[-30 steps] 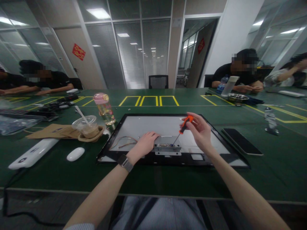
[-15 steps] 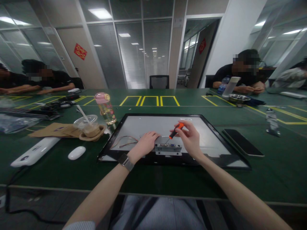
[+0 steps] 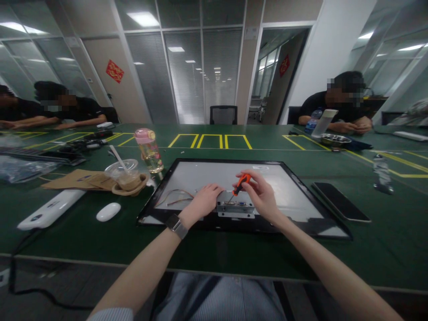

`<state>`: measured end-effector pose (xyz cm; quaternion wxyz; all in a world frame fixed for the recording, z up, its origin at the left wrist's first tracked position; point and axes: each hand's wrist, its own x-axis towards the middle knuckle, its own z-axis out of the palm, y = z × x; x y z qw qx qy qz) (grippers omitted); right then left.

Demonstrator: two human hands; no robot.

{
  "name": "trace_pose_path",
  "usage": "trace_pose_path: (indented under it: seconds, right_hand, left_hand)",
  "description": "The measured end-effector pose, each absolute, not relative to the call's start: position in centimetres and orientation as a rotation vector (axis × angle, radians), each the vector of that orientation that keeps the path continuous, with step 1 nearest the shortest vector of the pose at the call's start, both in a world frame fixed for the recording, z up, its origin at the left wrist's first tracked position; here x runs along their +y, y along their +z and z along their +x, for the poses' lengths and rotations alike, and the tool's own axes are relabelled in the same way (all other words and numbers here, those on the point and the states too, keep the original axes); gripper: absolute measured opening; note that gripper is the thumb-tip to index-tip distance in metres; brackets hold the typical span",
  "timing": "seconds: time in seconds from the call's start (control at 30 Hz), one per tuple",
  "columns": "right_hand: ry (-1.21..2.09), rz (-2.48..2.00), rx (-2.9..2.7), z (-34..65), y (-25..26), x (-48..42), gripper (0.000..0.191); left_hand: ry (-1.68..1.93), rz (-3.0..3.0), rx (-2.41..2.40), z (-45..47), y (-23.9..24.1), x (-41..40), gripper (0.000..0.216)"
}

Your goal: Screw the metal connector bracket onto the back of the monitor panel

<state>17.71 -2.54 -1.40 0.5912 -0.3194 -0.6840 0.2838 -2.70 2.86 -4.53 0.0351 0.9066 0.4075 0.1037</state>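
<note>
An orange-and-black screwdriver (image 3: 241, 184) is gripped in the fingers of my right hand (image 3: 263, 196), tilted with its shaft pointing down-left. Its tip reaches the ports of a silver metal bracket (image 3: 236, 214); exact contact is too small to make out. At the bracket's left end, my left hand (image 3: 205, 202) holds it steady, with the fingertips partly hidden behind it. The bracket stands at the near edge of a flat display panel (image 3: 284, 178), which has a grey back and a black frame. Thin wires (image 3: 175, 194) lie on the panel left of my hand.
Left of the panel are a pink-lidded bottle (image 3: 149, 151), a plastic cup with a straw (image 3: 125, 174), a white mouse (image 3: 109, 211) and a white power strip (image 3: 50, 209). A black phone (image 3: 341, 202) lies to the right. Several people sit across the green table (image 3: 214, 254).
The screwdriver has turned slightly in my right hand and its handle has shifted a little left, with my fingers repositioned around it. My left hand stays on the bracket. The view has shifted slightly.
</note>
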Motion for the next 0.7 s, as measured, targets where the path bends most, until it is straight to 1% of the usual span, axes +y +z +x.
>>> trace_pose_path:
  seconds: [0.1, 0.27, 0.43, 0.57, 0.7]
  right_hand:
    - [0.679, -0.706, -1.740, 17.6, -0.2, -2.9, 0.026]
    - [0.659, -0.745, -1.884, 17.6, 0.7, -3.1, 0.031]
    - [0.635, -0.736, -1.818, 17.5, 0.1, -2.5, 0.027]
    - [0.626, -0.736, -1.744, 17.7, -0.2, -2.2, 0.028]
    - [0.464, -0.804, -1.729, 17.7, 0.1, -2.2, 0.025]
  left_hand:
    - [0.314, 2.778, 1.245, -2.7, -4.6, 2.9, 0.043]
    - [0.326, 2.773, 1.244, -2.7, -4.5, 2.8, 0.040]
    - [0.324, 2.776, 1.243, -2.7, -4.5, 2.8, 0.042]
    - [0.329, 2.760, 1.237, -2.8, -4.5, 2.9, 0.044]
    - [0.343, 2.762, 1.246, -2.8, -4.8, 2.9, 0.044]
